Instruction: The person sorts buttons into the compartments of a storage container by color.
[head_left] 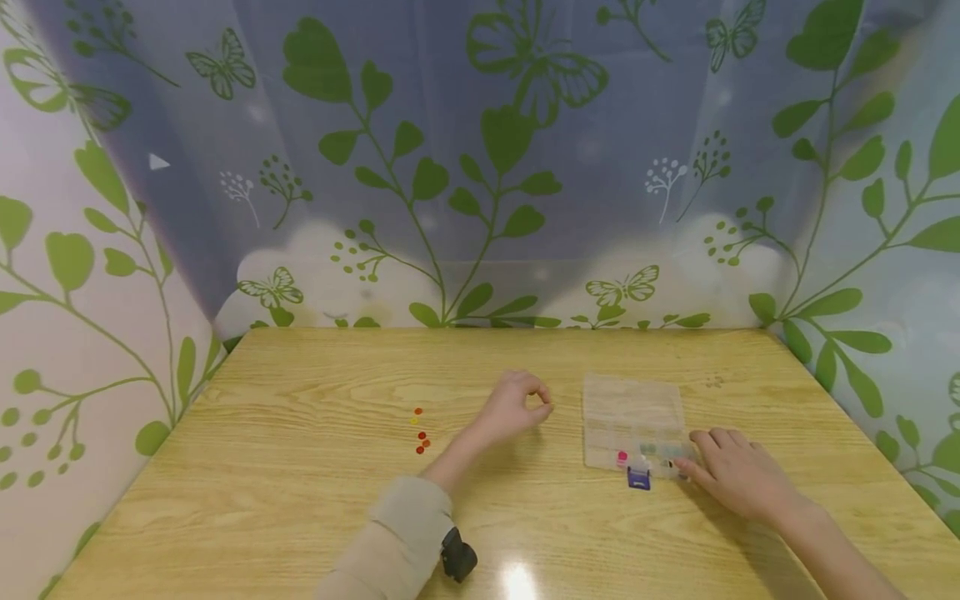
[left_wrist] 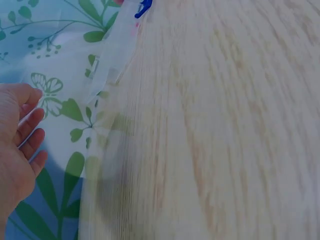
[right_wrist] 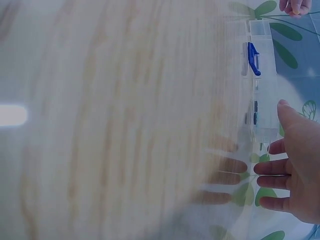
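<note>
The clear plastic compartment box [head_left: 622,404] lies on the table with its blue latch [head_left: 639,478] toward me. Small pieces, one of them pink [head_left: 622,457], show in its front row. Left of the box, my left hand [head_left: 513,407] is raised, thumb and forefinger tips brought together. A tiny orange disc [right_wrist: 295,13] seems to be pinched there, mostly hidden by the fingers. My right hand [head_left: 738,473] rests at the box's front right corner, thumb against its edge and fingers extended. Several red and orange discs [head_left: 422,436] lie loose to the left.
A yellow disc [head_left: 413,421] lies among the loose discs. Small pale pieces [head_left: 714,380] sit behind the box on the right. The wooden table [head_left: 300,500] meets a leaf-patterned curtain [head_left: 450,208] at the back and sides.
</note>
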